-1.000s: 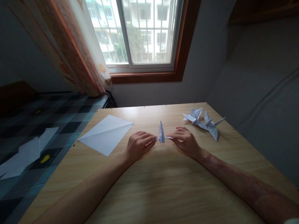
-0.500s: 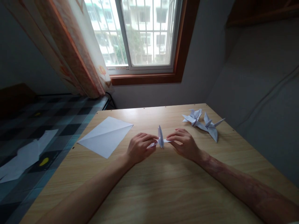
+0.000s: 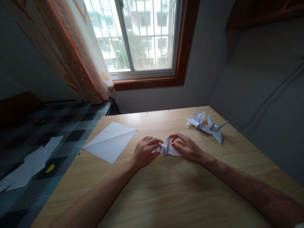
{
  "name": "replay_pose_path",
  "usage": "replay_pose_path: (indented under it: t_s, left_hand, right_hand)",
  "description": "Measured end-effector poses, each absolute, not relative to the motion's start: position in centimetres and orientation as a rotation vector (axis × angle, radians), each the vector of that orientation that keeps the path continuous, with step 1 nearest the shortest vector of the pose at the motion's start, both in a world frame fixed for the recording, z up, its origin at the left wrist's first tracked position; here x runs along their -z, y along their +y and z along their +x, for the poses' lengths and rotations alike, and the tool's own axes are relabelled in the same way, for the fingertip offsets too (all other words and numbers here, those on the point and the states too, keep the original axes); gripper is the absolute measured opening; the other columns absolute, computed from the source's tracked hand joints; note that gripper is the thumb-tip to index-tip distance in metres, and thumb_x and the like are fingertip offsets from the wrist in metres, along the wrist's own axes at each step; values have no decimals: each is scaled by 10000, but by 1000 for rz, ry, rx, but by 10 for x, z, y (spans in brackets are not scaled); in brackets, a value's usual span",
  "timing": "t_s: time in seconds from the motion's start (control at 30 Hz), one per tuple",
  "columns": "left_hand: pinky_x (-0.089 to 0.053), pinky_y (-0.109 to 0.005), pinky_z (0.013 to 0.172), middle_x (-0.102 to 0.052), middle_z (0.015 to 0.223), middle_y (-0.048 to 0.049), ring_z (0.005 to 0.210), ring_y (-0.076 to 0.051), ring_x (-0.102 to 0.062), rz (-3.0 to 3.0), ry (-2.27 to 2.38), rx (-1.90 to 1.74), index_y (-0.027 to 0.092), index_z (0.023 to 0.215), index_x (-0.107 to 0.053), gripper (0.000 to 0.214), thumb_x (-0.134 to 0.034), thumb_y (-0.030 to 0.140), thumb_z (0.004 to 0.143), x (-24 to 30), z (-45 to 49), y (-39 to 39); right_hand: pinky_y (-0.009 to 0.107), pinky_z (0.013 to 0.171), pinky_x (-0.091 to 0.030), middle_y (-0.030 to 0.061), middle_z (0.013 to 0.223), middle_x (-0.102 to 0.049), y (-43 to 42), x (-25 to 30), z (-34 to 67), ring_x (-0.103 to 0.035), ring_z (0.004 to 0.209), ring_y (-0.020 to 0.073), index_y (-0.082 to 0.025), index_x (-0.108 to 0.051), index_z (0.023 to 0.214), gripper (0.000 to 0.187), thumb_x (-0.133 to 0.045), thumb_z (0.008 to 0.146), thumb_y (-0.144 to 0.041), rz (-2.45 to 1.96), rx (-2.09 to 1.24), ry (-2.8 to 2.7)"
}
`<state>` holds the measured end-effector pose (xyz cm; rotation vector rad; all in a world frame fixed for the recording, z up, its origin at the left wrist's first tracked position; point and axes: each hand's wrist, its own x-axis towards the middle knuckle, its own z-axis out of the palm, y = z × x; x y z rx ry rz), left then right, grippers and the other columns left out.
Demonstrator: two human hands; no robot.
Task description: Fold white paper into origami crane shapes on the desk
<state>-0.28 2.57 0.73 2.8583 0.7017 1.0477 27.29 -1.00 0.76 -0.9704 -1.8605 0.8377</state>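
My L grip [image 3: 147,150] pinches L end of paper crane [image 3: 166,148], mid worktop [image 3: 152,196]. R grip [image 3: 186,146] curled at its upright tip, can't tell if pinching. Folded cranes [image 3: 215,129] back R, creased sheet [image 3: 111,142] L.

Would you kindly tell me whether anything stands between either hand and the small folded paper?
Nothing visible does: the left hand and right hand are both at the small folded paper. The creased sheet lies off to the left, and the folded cranes lie farther back to the right.
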Motion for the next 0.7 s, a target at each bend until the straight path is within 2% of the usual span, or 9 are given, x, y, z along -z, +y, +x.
replay_pose_path:
  t_s: [0.07, 0.13, 0.27, 0.37, 0.43, 0.53, 0.6, 0.7]
  left_hand:
    - [-549, -366, 951, -829, 1186, -40, 1021, -190, -759, 2846, 705, -1027, 244, 1012, -759, 79, -688, 212, 1024, -8, -3, 27]
    - [-550, -370, 958, -827, 1200, -35, 1046, -194, -755, 2841, 711, -1021, 252, 1008, -762, 78, -693, 226, 1032, -8, -3, 28]
    - [-555, -387, 983, -821, 1224, -32, 1067, -200, -748, 2861, 725, -1010, 271, 1054, -774, 96, -685, 235, 1045, -7, -3, 31]
    - [-557, -419, 1047, -779, 1345, -54, 1170, -218, -729, 2854, 803, -1056, 275, 1263, -732, 234, -646, 205, 1057, -6, -3, 33]
    - [-551, -454, 1094, -732, 1434, -79, 1255, -242, -702, 2823, 885, -1100, 267, 1373, -680, 324, -645, 217, 1055, -6, -2, 33]
    - [-559, -479, 1099, -707, 1463, -94, 1274, -264, -695, 2804, 928, -1100, 259, 1327, -691, 290, -659, 237, 1040, -6, -1, 32]
    - [-571, -478, 1082, -710, 1451, -93, 1254, -268, -705, 2822, 910, -1055, 255, 1258, -712, 235, -663, 236, 1029, -5, -1, 31]
    - [-577, -476, 1079, -715, 1439, -86, 1246, -267, -708, 2851, 885, -983, 256, 1200, -726, 197, -665, 228, 1015, -4, 0, 30]
  right_hand:
    - [419, 1048, -561, 87, 1285, -761, -7, -7, 269, -711, 1149, 247, -252, -693, 1366, 404, -759, 1008, -427, -946, -983, -1823]
    - [425, 1080, -559, 79, 1309, -750, -5, -6, 266, -699, 1196, 250, -271, -720, 1342, 417, -811, 969, -435, -914, -1055, -1816]
    - [393, 1008, -587, 89, 1215, -754, -1, -7, 263, -702, 1159, 252, -252, -823, 1071, 222, -770, 1001, -455, -851, -1083, -1853]
    - [356, 868, -578, 76, 1055, -740, 4, -10, 271, -683, 983, 229, -239, -821, 966, 222, -778, 995, -455, -921, -899, -1833]
    - [356, 832, -545, 65, 988, -718, 6, -13, 283, -658, 929, 224, -236, -811, 956, 222, -754, 1015, -442, -994, -721, -1823]
    - [356, 762, -501, 44, 868, -653, 7, -12, 307, -603, 822, 216, -223, -747, 851, 294, -758, 999, -477, -1112, -426, -1746]
    - [347, 710, -487, 42, 854, -650, 7, -8, 325, -578, 762, 204, -223, -718, 847, 321, -717, 1017, -495, -1207, -331, -1714]
    - [329, 612, -446, 26, 763, -634, 8, 3, 350, -548, 660, 191, -221, -760, 882, 366, -715, 998, -565, -1342, -225, -1639]
